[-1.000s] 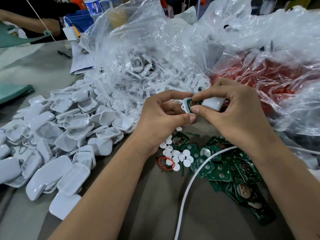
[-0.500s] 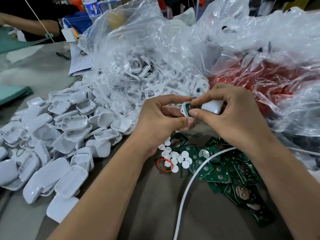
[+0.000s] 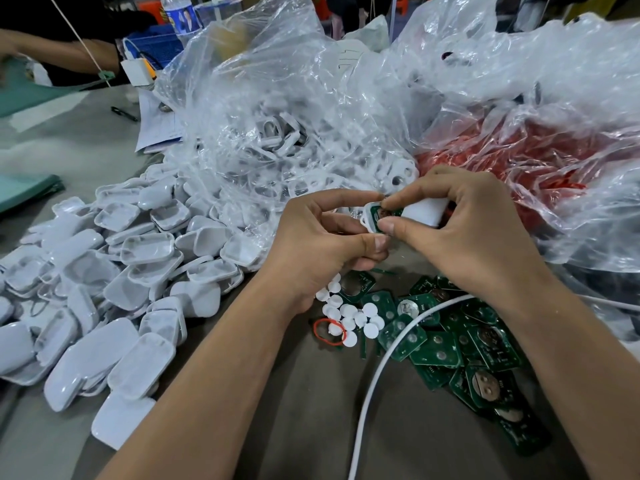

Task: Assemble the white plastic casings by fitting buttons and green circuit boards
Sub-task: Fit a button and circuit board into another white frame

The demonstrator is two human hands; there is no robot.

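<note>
A white casing is held above the table between both hands, with a green circuit board seated in its open left end. My left hand grips that end with thumb and forefinger. My right hand holds the casing's body, while its thumb and forefinger pinch the board's edge. Below the hands lie several white round buttons and a heap of green circuit boards. A pile of loose white casing halves covers the table's left side.
A clear plastic bag of white casing parts stands behind the hands, and a bag with red contents at the right. A white cable crosses the boards. A red rubber band lies by the buttons. Another person's arm is at far left.
Both hands stay on the casing with only small finger shifts. My right forefinger has come down onto the board's upper edge.
</note>
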